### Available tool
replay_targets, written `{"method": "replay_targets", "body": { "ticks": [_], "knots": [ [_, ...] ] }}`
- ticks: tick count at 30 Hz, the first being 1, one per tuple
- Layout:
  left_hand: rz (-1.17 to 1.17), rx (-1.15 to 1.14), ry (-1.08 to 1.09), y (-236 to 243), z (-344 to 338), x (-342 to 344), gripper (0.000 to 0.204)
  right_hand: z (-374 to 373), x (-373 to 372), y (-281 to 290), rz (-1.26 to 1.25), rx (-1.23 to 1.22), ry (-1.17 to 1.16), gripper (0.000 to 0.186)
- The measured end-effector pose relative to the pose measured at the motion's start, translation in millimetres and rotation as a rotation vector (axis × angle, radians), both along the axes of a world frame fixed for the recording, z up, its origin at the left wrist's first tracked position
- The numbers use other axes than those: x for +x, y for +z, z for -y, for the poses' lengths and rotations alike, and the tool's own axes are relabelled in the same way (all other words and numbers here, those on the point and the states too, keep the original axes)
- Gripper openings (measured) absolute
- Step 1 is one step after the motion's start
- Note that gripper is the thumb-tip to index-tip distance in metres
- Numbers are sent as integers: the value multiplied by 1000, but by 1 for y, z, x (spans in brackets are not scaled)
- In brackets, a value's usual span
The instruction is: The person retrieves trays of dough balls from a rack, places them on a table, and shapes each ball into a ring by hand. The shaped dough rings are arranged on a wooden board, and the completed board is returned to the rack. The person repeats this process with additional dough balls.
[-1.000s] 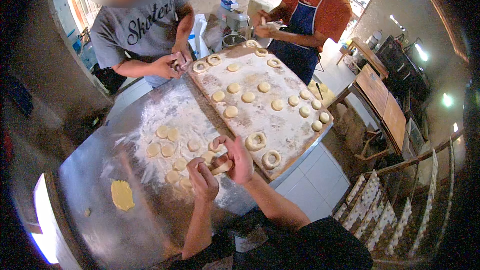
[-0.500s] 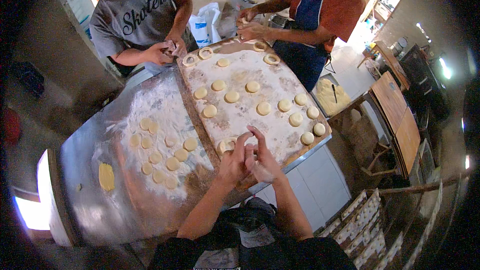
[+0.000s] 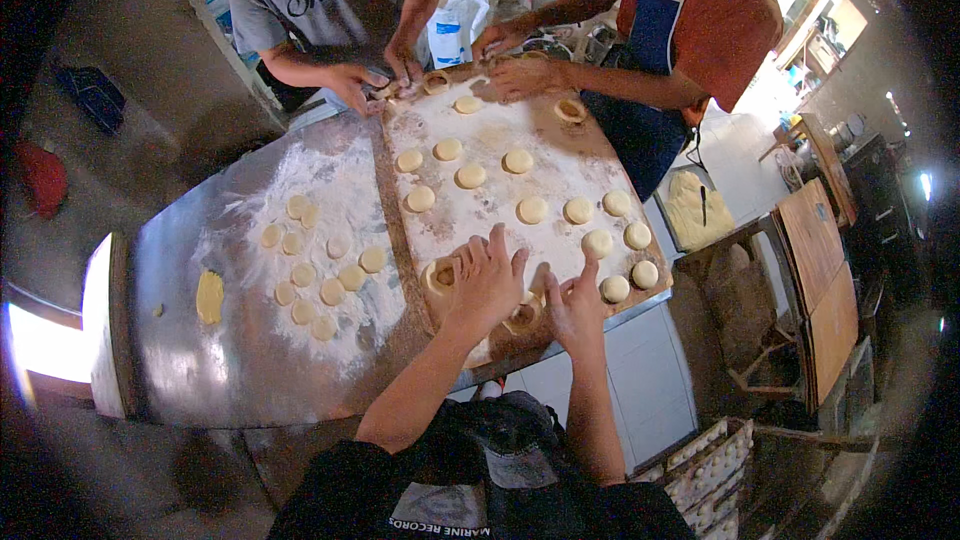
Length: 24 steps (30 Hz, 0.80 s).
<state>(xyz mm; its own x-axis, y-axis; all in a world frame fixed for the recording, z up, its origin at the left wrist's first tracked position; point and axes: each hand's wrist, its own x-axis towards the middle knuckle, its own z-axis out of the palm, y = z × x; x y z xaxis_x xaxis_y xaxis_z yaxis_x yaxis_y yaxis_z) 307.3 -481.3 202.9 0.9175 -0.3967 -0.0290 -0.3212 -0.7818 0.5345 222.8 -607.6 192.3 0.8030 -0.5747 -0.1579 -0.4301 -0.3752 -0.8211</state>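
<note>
Head view: camera worn on person's head, left of side-by-side pair, aimed down and forward. Black-shirted chest (image 3: 450, 475) caught at lower edge; left hand (image 3: 488, 285) and right hand (image 3: 576, 313) viewed from above and behind, at close range. Floured board (image 3: 452, 230) placed near centre, metal table (image 3: 250, 370) spread to left. Grey-shirted co-worker (image 3: 350, 20) and red-shirted co-worker (image 3: 725, 30) faced across board, cropped by top edge. Wide fisheye: straight edges bowed toward rim, corners darkened.
</note>
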Motion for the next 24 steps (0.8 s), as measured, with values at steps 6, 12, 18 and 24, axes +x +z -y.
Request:
{"method": "replay_targets", "body": {
  "ticks": [6,12,18,24],
  "knots": [
    [-105,269,-255,-7,-25,-20,86,-1,-12,-7,-151,-485,313,90],
    [-146,224,-283,-3,-7,9,82,29,-7,-16,-38,-235,183,72],
    [257,87,-106,-29,54,74,42,114,25,-61,13,-473,-28,33],
    [18,-47,-421,-11,-14,50,38,45,29,-41,107,-622,184,41]
  ]
}}
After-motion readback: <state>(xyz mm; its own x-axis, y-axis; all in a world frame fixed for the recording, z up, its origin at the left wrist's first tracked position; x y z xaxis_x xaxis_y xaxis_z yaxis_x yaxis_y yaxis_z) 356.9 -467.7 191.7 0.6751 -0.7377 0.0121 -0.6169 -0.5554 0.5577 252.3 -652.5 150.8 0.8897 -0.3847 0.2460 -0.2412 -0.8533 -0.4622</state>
